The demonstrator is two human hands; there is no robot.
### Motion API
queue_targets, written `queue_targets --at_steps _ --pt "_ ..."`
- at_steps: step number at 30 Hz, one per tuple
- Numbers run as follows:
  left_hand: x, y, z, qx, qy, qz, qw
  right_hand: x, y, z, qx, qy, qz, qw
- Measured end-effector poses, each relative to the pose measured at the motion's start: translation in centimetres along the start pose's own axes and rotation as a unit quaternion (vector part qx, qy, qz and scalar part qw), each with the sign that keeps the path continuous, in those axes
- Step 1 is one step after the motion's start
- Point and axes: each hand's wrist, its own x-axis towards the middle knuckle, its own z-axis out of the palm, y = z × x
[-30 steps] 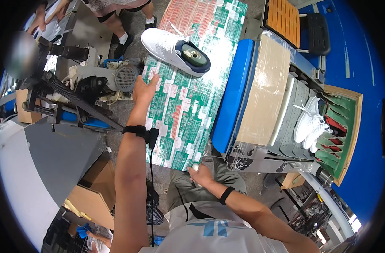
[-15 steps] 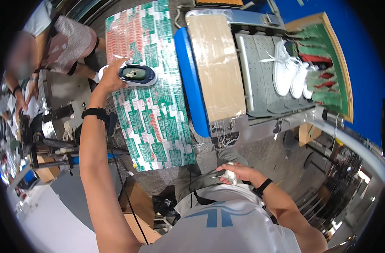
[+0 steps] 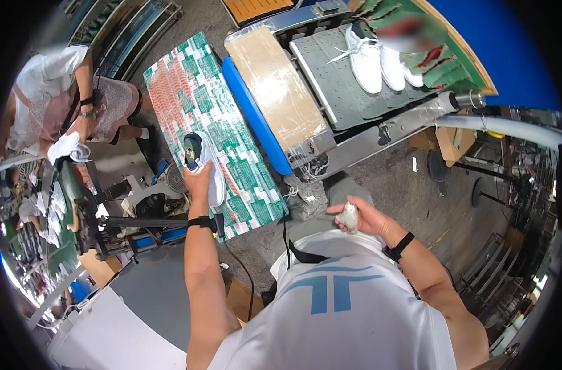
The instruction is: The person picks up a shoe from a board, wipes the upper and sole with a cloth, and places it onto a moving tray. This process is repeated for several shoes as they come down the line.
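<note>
My left hand (image 3: 198, 182) is closed on a white shoe (image 3: 215, 172) with a dark lining and a green shoe last (image 3: 193, 145) in its opening. This shoe rests on or just over a table (image 3: 247, 191) covered in green, red and white printed tape. Its opening faces away from me, and the hand hides part of its near side. Close to my waist, my right hand (image 3: 370, 220) is turned palm up, with its fingers curled about a small off-white lump (image 3: 349, 218), perhaps a crumpled cloth.
Right of the table, a conveyor (image 3: 336, 86) carries several white shoes (image 3: 364, 65) toward a green strip curtain (image 3: 466, 68). A cardboard-covered ledge (image 3: 278, 86) with a blue edge (image 3: 256, 114) lies between. At left another person (image 3: 50, 86) handles a white shoe (image 3: 68, 147). A black cable (image 3: 241, 262) hangs beside my left arm.
My left hand has drawn the shoe nearer and turned it from crosswise to lengthwise. My right hand has opened up more to the camera, still with the off-white lump. The whole view has swung.
</note>
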Motion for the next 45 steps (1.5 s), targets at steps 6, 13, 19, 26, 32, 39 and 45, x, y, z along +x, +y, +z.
queue_targets --at_steps 6,13,19,26,32,39,45 --pt "-6.7 8.9 -3.4 -0.370 -0.189 -0.118 0.902 -1.7 -0.1 -1.5 0.103 -0.099 -0.045 0.989" --pt "-8.0 26.3 4.0 -0.108 -0.128 -0.018 0.986 -2.7 -8.6 -2.2 -0.028 -0.056 -0.127 0.990" --pt "-10.8 26.7 8.9 -0.023 -0.116 -0.038 0.992 -3.5 -15.9 -4.1 -0.071 -0.040 -0.223 0.971" --pt "-16.3 23.2 -0.9 -0.167 -0.310 -0.100 0.931 -2.6 -20.9 -2.2 -0.003 -0.178 -0.074 0.981" --pt "-21.5 32.3 -3.0 -0.147 -0.567 0.172 0.792 -1.3 -22.5 -0.2 -0.010 -0.159 -0.123 0.980" --pt "-11.2 22.3 5.6 -0.121 -0.221 0.085 0.964 -2.0 -17.0 0.3 0.074 -0.116 -0.189 0.972" --pt "-11.8 24.4 9.4 -0.219 -0.190 0.044 0.956 -1.2 -11.7 1.5 0.036 -0.056 -0.209 0.976"
